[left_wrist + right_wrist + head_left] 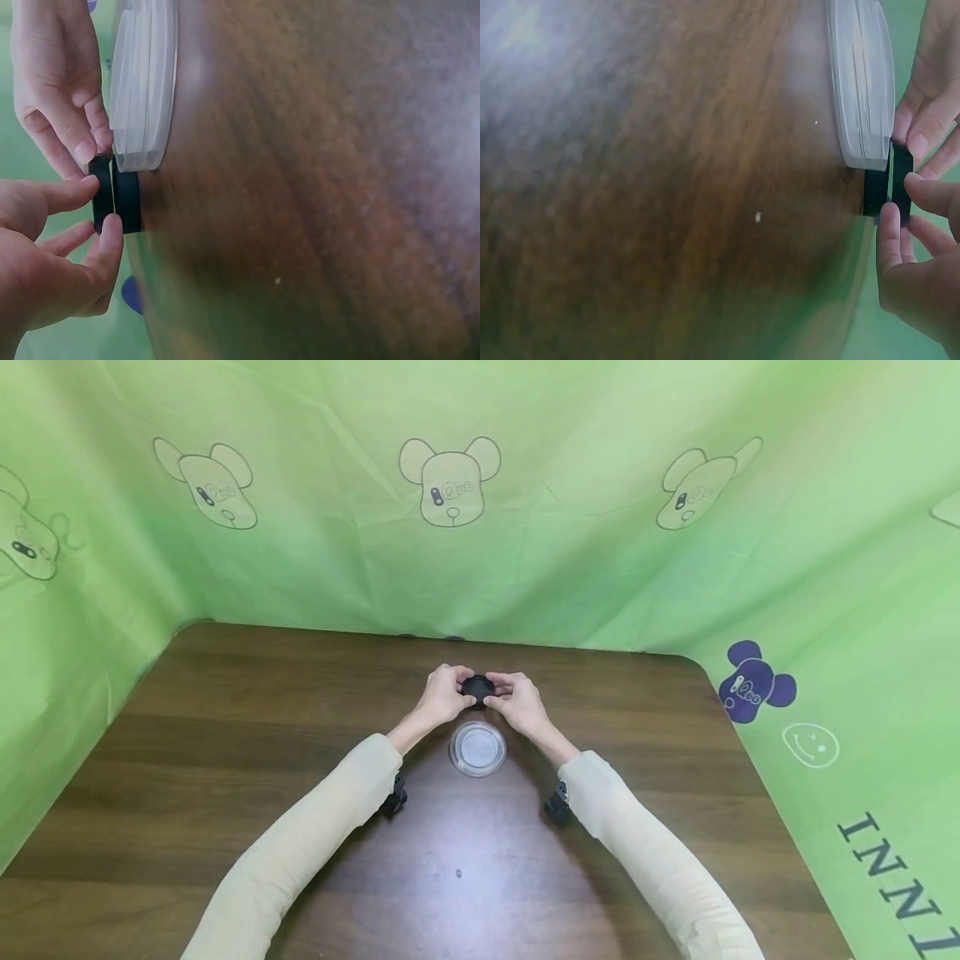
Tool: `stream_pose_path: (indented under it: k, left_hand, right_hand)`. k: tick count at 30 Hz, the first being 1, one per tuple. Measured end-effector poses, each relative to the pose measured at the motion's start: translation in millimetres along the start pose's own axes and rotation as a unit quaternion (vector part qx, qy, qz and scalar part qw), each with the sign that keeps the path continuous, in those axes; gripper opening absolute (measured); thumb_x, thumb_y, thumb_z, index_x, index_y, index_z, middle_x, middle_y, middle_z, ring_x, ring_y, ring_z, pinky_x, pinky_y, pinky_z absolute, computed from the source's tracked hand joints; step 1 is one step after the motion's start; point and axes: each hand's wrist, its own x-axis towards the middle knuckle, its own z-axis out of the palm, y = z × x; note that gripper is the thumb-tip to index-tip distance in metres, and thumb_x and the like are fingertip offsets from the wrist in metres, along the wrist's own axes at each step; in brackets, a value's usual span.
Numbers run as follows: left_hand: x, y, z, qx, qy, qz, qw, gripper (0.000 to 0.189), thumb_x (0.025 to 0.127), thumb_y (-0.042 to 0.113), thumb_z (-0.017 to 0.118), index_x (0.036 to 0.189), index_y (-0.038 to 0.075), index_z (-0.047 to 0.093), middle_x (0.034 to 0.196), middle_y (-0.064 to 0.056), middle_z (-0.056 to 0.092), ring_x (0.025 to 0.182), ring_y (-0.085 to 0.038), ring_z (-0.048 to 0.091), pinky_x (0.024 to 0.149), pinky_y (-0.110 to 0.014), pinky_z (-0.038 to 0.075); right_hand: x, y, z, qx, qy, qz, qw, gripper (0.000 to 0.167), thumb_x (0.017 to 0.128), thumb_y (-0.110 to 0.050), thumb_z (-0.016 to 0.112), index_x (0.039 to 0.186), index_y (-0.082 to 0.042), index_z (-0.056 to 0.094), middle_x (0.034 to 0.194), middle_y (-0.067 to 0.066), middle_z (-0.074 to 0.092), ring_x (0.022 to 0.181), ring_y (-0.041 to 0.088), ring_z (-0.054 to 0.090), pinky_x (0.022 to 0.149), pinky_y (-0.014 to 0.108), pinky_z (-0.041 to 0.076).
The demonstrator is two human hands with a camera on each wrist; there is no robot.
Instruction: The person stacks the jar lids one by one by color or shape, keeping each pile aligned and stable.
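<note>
Both hands meet at mid-table over a small black round thing (477, 687). In the wrist views it shows as two thin black discs. The lower disc (127, 202) lies on the wooden table (247, 735). The upper disc (101, 196) sits just above it with a narrow gap between them. My left hand (448, 690) pinches the upper disc from the left and my right hand (512, 697) pinches it from the right. The right hand's fingertips (891, 217) touch that disc's (902, 169) rim. A clear round plastic dish (477, 748) lies on the table just in front of the hands.
Green cloth printed with bear heads (450, 485) walls the table at the back and both sides. A black wrist camera mount (393, 797) shows under each cream sleeve. A tiny speck (458, 873) lies on the wood near the front.
</note>
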Motion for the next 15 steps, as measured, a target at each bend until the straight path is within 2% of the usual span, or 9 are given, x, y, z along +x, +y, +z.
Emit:
stream_pose_path:
  k: [15]
  left_hand:
    - [-1.7,-6.5,1.0,-0.026,0.008,-0.002,0.9996,0.042,0.08,-0.004,0.074,0.12,-0.006,0.062,0.112,-0.019,0.066,0.095,-0.027,0.067,0.081,-0.026,0.054]
  right_hand:
    - [1.7,4.7,3.1,-0.011,-0.006,-0.009,0.9999,0.045,0.083,0.007,0.068,0.127,0.008,0.058,0.121,0.027,0.056,0.099,0.033,0.063,0.087,0.032,0.053]
